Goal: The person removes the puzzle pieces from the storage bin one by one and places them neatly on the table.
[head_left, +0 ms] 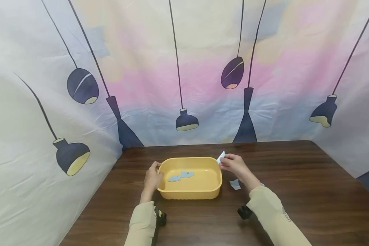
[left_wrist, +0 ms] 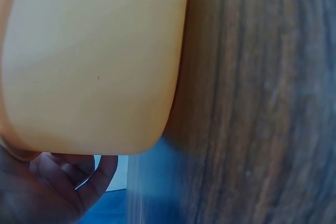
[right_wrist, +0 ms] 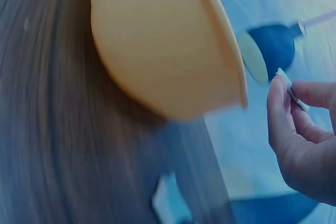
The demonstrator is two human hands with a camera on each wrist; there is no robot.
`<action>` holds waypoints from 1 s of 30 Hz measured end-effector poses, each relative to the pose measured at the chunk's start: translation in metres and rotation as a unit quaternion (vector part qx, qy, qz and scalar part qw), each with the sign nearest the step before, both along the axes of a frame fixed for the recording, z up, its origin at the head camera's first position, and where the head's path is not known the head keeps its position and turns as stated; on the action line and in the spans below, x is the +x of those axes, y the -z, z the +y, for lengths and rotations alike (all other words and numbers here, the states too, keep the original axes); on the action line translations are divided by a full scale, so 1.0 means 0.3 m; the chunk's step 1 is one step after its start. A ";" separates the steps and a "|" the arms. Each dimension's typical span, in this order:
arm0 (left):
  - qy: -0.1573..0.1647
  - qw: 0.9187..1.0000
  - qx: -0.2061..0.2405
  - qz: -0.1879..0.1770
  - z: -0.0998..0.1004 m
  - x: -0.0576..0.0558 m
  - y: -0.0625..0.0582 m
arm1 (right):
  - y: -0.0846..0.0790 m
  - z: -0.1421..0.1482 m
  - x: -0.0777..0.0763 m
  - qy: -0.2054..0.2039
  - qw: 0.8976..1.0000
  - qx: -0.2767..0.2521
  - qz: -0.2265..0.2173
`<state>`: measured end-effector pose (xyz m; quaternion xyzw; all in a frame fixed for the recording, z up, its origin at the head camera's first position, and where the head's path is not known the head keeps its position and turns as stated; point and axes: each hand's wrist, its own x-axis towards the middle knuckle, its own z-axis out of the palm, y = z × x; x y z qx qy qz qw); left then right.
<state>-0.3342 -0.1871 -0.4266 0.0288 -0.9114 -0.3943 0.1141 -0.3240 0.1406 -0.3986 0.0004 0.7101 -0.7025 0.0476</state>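
A shallow yellow plastic basin (head_left: pixel 189 195) stands on the table. My left hand (head_left: pixel 152 177) grips its left end, thumb at the rim and fingers curled along the outer wall (left_wrist: pixel 94 77). Inside lie two flat light-blue pieces with irregular edges, one piece (head_left: pixel 174 178) beside another piece (head_left: pixel 187 174). Just off the basin's right rim, my right hand (head_left: pixel 236 166) pinches a similar thin piece (head_left: pixel 221 157) between thumb and fingers. The right wrist view shows this piece (right_wrist: pixel 283 75) nearly edge-on, above rim height.
Right of the basin, a loose light-blue piece (head_left: pixel 235 184) lies on the dark wooden table (head_left: pixel 200 222). A bit of another piece (head_left: pixel 261 183) peeks out behind my right wrist. A cloth backdrop (head_left: pixel 153 130) printed with hanging lamps rises behind the table's far edge.
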 end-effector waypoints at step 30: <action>0.008 1.000 -0.003 0.009 0.006 -0.010 -0.004 | 0.128 0.499 0.155 0.047 0.994 0.036 -0.096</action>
